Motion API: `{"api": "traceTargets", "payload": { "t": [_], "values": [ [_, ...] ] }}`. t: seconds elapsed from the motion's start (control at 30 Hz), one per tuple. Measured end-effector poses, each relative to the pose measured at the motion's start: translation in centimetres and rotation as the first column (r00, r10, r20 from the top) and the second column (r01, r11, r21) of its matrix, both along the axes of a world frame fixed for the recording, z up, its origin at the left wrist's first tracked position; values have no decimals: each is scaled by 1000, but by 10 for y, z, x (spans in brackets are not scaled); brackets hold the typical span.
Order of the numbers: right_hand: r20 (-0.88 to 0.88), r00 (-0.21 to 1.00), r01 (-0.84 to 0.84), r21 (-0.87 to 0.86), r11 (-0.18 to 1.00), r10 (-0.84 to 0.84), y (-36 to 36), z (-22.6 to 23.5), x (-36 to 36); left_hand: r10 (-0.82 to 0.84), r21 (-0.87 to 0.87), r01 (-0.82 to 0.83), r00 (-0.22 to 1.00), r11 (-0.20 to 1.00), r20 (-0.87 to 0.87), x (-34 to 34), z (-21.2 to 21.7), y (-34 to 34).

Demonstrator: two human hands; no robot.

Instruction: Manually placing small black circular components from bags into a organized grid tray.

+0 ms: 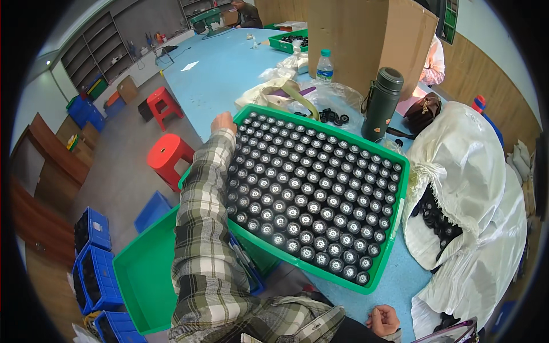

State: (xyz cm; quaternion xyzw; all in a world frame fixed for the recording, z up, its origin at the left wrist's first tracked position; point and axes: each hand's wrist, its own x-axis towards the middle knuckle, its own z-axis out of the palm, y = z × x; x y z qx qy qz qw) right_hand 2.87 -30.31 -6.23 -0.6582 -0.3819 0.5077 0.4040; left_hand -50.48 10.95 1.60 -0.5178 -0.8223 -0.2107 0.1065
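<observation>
A green plastic tray (pixel 394 220) lies at an angle across the blue table's near edge. Rows of small black round wheel-like parts (pixel 307 188) with silvery centres fill it, standing close together. My left arm, in a plaid sleeve, reaches along the tray's left side. At the far left corner my left hand (pixel 223 122) is closed on the rim, its fingertips partly hidden. Below the tray's near right corner, my right hand (pixel 383 320) rests by the table edge with its fingers curled and nothing visible in them.
White woven sacks (pixel 463 166) spill black parts at right. A dark green flask (pixel 383 103), a water bottle (pixel 325 66) and a cardboard box (pixel 349 46) stand beyond the tray. Another green bin (pixel 146 274) sits at lower left; red stools (pixel 170 154) stand on the floor.
</observation>
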Motion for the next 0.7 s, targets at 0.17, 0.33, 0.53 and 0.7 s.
{"api": "traceTargets", "payload": {
  "t": [0.17,0.33,0.53,0.7],
  "values": [
    [56,997,-45,35,998,43,0,-6,5,59,-60,-63,996,996,-70,4,6,5],
    [1,994,-106,210,972,109,-1,-40,23,93,-48,-97,992,994,-84,17,6,6],
    [-8,990,-134,243,961,140,0,-41,21,109,-37,-108,994,993,14,8,8,4],
    [-3,990,-136,229,964,141,-1,-37,19,78,-39,-80,996,996,-51,11,3,10]
  ]
}}
